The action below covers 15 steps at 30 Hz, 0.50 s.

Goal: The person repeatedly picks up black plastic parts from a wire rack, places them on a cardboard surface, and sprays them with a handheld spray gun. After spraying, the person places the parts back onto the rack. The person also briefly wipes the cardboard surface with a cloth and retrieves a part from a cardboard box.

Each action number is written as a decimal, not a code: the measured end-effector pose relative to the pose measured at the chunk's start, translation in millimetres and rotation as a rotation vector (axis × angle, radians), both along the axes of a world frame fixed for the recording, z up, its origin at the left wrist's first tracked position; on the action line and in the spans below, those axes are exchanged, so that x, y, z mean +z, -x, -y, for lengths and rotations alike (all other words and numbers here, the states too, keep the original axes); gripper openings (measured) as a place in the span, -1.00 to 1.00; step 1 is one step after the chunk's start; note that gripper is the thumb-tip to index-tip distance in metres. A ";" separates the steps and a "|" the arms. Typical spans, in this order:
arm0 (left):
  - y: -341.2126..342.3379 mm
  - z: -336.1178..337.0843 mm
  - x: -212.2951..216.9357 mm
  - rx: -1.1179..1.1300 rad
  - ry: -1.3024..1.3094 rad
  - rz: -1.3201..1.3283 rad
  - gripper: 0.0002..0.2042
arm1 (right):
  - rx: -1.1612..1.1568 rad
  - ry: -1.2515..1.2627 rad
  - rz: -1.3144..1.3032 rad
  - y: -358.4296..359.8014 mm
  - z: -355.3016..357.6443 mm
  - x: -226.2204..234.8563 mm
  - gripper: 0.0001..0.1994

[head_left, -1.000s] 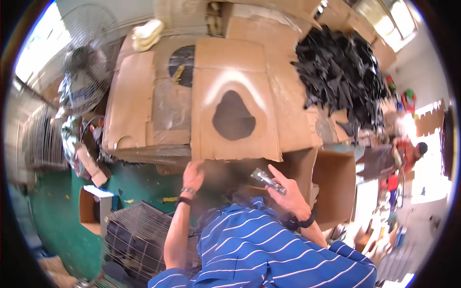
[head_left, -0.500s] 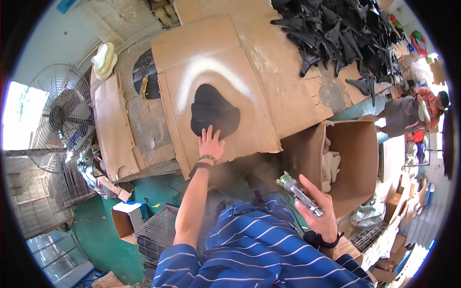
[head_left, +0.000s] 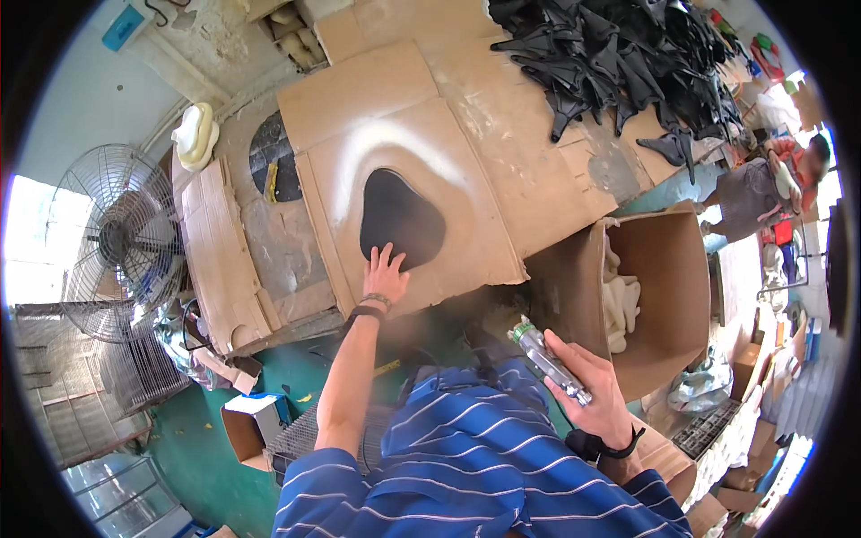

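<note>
Cardboard beneath left hand; green floor below.

Cardboard-covered table: sheet under dark piece, black heap right, cream bundle left.

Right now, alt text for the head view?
Left hand overlaps the lower edge of a black, rounded triangular shape within brown cardboard; the right hand holds a silver, green-tipped cylindrical tool. Black pointed pieces lie heaped upper right.

Workshop, apparently: cardboard-covered table, caged fan.
</note>
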<state>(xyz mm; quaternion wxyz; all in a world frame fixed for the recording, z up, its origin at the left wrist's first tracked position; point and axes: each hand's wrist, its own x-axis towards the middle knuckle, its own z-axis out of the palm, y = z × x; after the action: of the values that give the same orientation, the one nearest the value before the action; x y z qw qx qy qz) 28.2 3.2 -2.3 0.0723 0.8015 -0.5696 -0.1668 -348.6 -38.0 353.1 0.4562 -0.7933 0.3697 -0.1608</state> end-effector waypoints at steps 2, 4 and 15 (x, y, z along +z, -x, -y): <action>-2.7 -0.8 1.5 -0.015 -0.005 -0.009 -0.44 | -0.005 0.019 0.000 -5.6 -1.7 9.7 -0.36; -4.3 0.7 4.8 -0.021 -0.014 -0.029 -0.44 | -0.019 0.060 0.002 -8.5 -3.2 17.2 -0.37; -12.4 -15.3 7.5 -0.006 0.113 -0.185 -0.17 | -0.107 0.048 -0.084 2.5 -24.6 25.8 -0.47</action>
<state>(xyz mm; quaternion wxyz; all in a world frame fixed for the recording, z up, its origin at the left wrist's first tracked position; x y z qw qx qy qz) 40.7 18.5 5.2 0.1692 0.7756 -0.5715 -0.2080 -351.1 -13.4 378.9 0.4118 -0.7891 0.4266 -0.1605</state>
